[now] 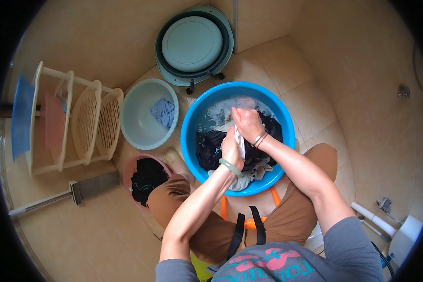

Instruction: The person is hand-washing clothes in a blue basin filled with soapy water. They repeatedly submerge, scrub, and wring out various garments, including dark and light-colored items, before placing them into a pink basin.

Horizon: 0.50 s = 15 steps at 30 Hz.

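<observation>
A large blue basin (186, 141) stands between my knees, with sudsy water and a heap of dark and white clothes in it. Over its middle, my left hand (231, 150) and my right hand (248, 123) are closed on a white cloth (240, 142), pressed between them. The right hand sits farther up and partly over the cloth, so much of it is hidden. Below the hands lie dark clothes (209, 149), and a white garment (243, 182) rests by the near rim. Foam (221, 110) floats at the far side.
Left of the basin stands a pale green tub (138, 117) holding a light blue cloth (163, 113). A pink bucket (127, 174) with dark clothes is beside my left leg. A cream rack (87, 123), a long-handled mop (73, 192) and a folded green basin (192, 44) are nearby.
</observation>
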Tool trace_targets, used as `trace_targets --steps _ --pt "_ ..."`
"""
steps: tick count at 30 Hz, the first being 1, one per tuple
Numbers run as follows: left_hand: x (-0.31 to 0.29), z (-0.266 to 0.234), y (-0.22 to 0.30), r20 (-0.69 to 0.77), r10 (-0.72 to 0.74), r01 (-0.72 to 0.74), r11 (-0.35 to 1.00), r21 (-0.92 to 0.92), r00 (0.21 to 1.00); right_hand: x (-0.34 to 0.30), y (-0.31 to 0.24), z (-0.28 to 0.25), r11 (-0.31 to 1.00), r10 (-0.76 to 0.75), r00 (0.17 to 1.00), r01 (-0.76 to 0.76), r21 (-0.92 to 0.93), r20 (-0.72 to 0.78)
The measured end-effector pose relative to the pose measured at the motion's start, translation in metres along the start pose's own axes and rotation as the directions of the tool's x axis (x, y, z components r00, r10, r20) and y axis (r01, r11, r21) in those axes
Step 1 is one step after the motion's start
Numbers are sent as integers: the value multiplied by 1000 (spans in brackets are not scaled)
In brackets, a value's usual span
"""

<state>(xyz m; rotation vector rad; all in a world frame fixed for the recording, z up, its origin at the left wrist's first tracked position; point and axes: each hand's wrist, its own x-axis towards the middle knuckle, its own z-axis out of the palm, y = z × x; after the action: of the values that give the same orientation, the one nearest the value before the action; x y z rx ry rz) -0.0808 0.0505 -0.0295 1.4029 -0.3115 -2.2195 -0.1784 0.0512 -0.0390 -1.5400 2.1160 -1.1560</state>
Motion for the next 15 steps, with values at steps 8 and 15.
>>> trace_targets --steps 8,15 --pt "50 -57 29 128 134 -143 988 65 983 -44 -96 -8 922 -360 933 356 151 -1" --pt "6 -8 -9 -17 42 -40 993 107 999 -11 4 -1 988 75 997 -70 -137 33"
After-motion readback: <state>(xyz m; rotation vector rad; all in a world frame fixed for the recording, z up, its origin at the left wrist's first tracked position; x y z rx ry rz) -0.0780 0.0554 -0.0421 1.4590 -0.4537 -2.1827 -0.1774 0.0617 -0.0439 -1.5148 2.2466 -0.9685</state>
